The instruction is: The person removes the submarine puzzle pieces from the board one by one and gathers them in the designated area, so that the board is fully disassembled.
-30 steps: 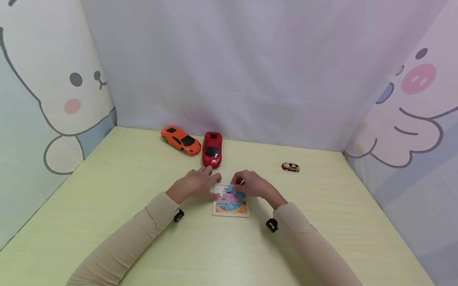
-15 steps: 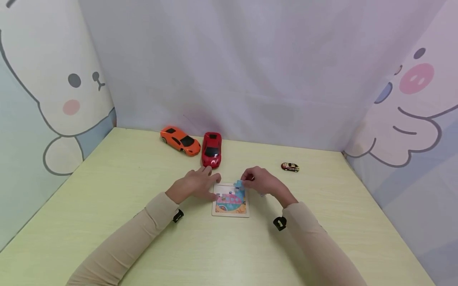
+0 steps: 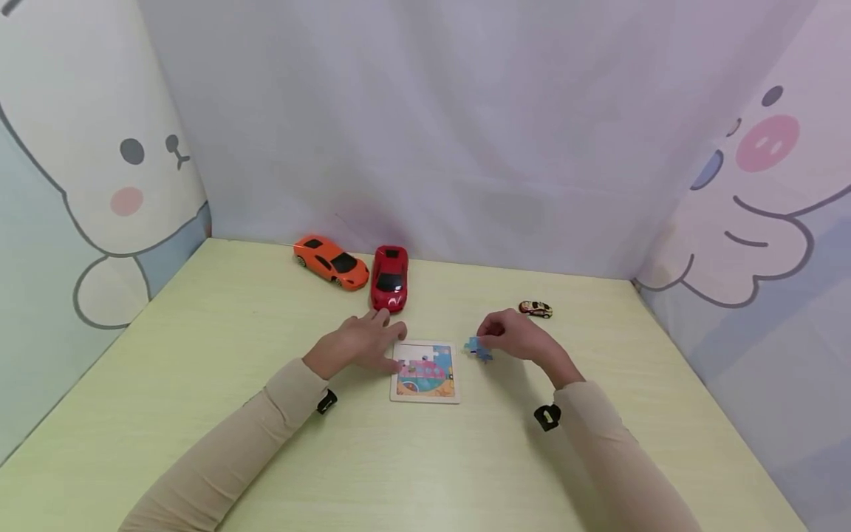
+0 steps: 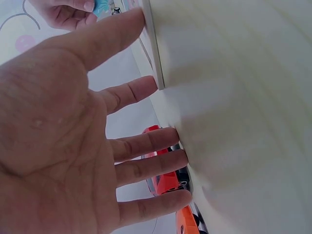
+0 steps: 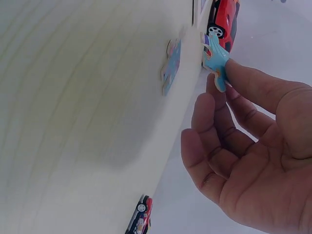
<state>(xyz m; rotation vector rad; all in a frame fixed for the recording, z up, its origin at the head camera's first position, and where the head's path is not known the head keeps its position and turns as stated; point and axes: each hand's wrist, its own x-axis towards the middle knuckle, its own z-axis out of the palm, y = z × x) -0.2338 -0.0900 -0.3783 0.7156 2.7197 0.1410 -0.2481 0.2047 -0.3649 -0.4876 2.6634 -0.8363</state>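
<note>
puzzle piece (image 5: 214,59) in right hand (image 3: 521,338) near board (image 3: 414,353)

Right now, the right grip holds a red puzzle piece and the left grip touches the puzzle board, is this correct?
Wrong colour: the right wrist view shows the right grip holding a blue puzzle piece; the left grip does touch the puzzle board.

On a pale desk (image 3: 332,465), a person's left hand (image 3: 355,343) touches the left edge of a partly filled puzzle tray (image 3: 414,353). The right hand (image 3: 521,338) pinches a blue piece (image 3: 474,345) just right of it. Behind are an orange car (image 3: 331,263), a red car (image 3: 389,281) and, farther right, a tiny car (image 3: 535,309).
</note>
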